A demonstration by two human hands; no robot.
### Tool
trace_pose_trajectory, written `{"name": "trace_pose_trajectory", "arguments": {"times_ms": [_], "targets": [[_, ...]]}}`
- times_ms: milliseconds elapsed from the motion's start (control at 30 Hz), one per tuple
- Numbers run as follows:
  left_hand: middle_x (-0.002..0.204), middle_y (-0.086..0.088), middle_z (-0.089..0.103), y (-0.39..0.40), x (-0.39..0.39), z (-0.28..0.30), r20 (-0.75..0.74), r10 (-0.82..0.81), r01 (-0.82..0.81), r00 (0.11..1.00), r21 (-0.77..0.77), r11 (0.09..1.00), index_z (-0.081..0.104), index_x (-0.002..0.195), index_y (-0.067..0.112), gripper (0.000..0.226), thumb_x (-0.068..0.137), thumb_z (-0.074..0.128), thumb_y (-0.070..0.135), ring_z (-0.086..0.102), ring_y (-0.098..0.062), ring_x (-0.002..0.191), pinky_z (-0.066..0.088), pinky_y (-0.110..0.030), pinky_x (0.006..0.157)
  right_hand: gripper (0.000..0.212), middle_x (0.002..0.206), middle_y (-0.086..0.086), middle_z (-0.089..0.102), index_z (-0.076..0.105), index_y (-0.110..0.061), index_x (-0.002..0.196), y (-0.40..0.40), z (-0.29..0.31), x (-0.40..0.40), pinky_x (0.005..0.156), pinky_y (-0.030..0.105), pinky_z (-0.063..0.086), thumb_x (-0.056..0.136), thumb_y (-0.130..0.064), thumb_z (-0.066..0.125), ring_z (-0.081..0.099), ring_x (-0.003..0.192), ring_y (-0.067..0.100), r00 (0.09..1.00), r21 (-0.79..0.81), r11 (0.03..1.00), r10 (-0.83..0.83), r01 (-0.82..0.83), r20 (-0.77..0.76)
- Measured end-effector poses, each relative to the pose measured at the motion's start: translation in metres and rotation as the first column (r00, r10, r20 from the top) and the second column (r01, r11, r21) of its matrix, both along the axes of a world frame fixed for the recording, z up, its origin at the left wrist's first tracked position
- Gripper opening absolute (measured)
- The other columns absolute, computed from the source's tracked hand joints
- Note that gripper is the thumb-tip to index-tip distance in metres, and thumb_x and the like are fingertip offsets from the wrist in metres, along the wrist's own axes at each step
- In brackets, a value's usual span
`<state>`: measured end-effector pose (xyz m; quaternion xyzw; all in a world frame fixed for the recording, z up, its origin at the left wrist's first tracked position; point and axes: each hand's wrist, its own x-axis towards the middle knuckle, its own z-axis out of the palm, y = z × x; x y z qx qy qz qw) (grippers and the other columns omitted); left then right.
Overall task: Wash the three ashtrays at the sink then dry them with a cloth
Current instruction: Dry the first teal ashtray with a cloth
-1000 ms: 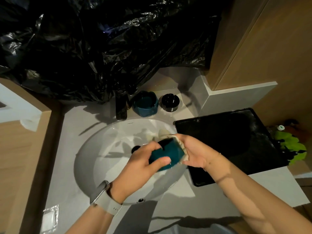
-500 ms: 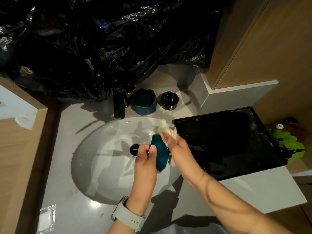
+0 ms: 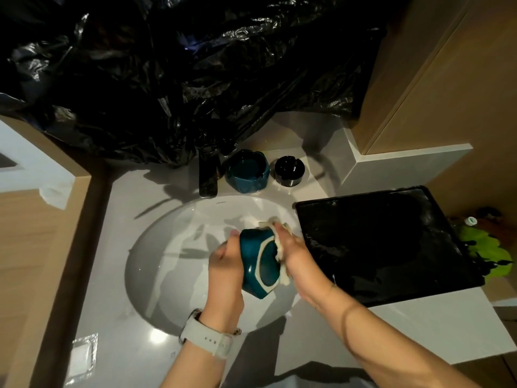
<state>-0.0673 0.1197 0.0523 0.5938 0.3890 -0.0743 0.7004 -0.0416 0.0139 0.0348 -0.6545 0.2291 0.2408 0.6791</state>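
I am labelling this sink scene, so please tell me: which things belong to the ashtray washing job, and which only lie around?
Belong to the job:
- teal ashtray in hand
- cream cloth
- second teal ashtray
- black ashtray
- sink
- faucet
- left hand
- right hand

Just lying about:
- black tray
- black plastic sheet
- clear packet
- green item

A grey countertop runs between wooden cabinet panels at far right and a wooden unit at left. Crumpled black plastic sheeting covers the far wall. Dim light casts hard shadows and glints off the counter.
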Motion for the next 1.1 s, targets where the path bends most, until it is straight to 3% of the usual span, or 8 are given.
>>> {"name": "trace_pose_trajectory", "arguments": {"times_ms": [100, 167, 267, 500, 633, 733, 933, 1100], "targets": [[0.061, -0.006, 0.068, 0.012, 0.006, -0.008, -0.103, 0.067, -0.097, 0.992, -0.317, 0.944, 0.065, 0.081, 0.010, 0.032, 0.101, 0.051, 0.031, 0.065, -0.019, 0.054, 0.051, -0.030, 0.060, 0.031, 0.126, -0.007, 0.059, 0.045, -0.029, 0.132, 0.006, -0.001, -0.042, 0.096, 0.018, 0.046, 0.103, -0.035, 0.036, 0.055, 0.120, 0.006, 0.922, -0.284, 0.955, 0.182, -0.083, 0.341], [0.054, -0.004, 0.062, 0.010, 0.002, -0.012, -0.167, 0.073, -0.137, 0.983, -0.416, 0.899, 0.062, 0.078, 0.011, 0.030, 0.100, 0.050, 0.028, 0.061, -0.018, 0.046, 0.050, -0.026, 0.049, 0.049, 0.157, -0.004, 0.029, 0.031, -0.024, 0.149, 0.007, -0.004, -0.057, 0.119, 0.030, 0.019, 0.103, -0.038, 0.026, 0.022, 0.146, 0.014, 0.727, -0.642, 0.751, 0.526, -0.154, 0.441], [0.053, -0.005, 0.064, 0.001, 0.000, -0.016, -0.250, 0.062, -0.184, 0.966, -0.502, 0.845, 0.063, 0.081, 0.012, 0.029, 0.100, 0.050, 0.029, 0.064, -0.019, 0.045, 0.051, -0.023, 0.042, 0.051, 0.157, -0.003, 0.023, 0.036, -0.014, 0.147, 0.006, -0.001, -0.041, 0.121, 0.035, 0.006, 0.102, -0.033, 0.024, 0.013, 0.149, 0.018, 0.507, -0.874, 0.475, 0.780, -0.097, 0.368], [0.088, -0.008, 0.070, 0.021, 0.013, -0.019, -0.146, 0.200, -0.245, 0.969, -0.450, 0.859, 0.067, 0.089, 0.014, 0.033, 0.103, 0.045, 0.035, 0.065, -0.025, 0.080, 0.052, -0.038, 0.076, 0.046, 0.156, 0.004, 0.032, 0.036, -0.014, 0.148, -0.024, -0.011, -0.052, 0.120, 0.030, 0.011, 0.103, -0.025, 0.032, 0.023, 0.146, 0.018, 0.264, -0.897, 0.375, 0.912, -0.233, 0.313], [0.095, -0.015, 0.076, 0.012, 0.005, -0.021, -0.106, 0.195, -0.221, 0.975, -0.397, 0.891, 0.069, 0.103, 0.012, 0.037, 0.105, 0.042, 0.037, 0.073, -0.027, 0.085, 0.056, -0.038, 0.082, 0.051, 0.159, -0.007, 0.018, 0.029, -0.016, 0.151, -0.014, -0.010, -0.045, 0.120, 0.021, 0.006, 0.104, -0.035, 0.025, 0.013, 0.147, 0.005, 0.379, -0.717, 0.558, 0.825, -0.419, 0.420], [0.074, -0.006, 0.076, 0.006, 0.005, -0.019, -0.119, 0.202, -0.234, 0.972, -0.420, 0.877, 0.064, 0.111, 0.014, 0.039, 0.106, 0.035, 0.038, 0.072, -0.020, 0.074, 0.055, -0.032, 0.067, 0.053, 0.159, -0.005, 0.022, 0.034, -0.012, 0.149, -0.012, -0.008, -0.024, 0.121, 0.025, 0.008, 0.103, -0.037, 0.024, 0.016, 0.147, 0.006, 0.391, -0.745, 0.557, 0.819, -0.367, 0.419], [0.086, -0.010, 0.076, 0.016, 0.005, -0.020, -0.069, 0.272, -0.277, 0.960, -0.384, 0.881, 0.069, 0.099, 0.009, 0.040, 0.103, 0.046, 0.041, 0.071, -0.026, 0.082, 0.055, -0.041, 0.083, 0.046, 0.149, -0.016, 0.031, 0.035, -0.023, 0.146, -0.016, -0.002, -0.058, 0.118, 0.016, 0.008, 0.103, -0.038, 0.025, 0.013, 0.140, -0.015, 0.490, -0.624, 0.673, 0.730, -0.397, 0.476], [0.107, -0.017, 0.074, 0.000, 0.002, -0.017, -0.092, 0.123, -0.150, 0.988, -0.422, 0.894, 0.069, 0.114, 0.006, 0.053, 0.100, 0.043, 0.050, 0.072, -0.030, 0.099, 0.051, -0.044, 0.095, 0.048, 0.158, -0.009, 0.023, 0.029, -0.020, 0.151, -0.013, -0.007, -0.023, 0.121, 0.021, 0.003, 0.104, -0.034, 0.029, 0.010, 0.145, -0.004, 0.554, -0.583, 0.708, 0.692, -0.398, 0.463]]}}
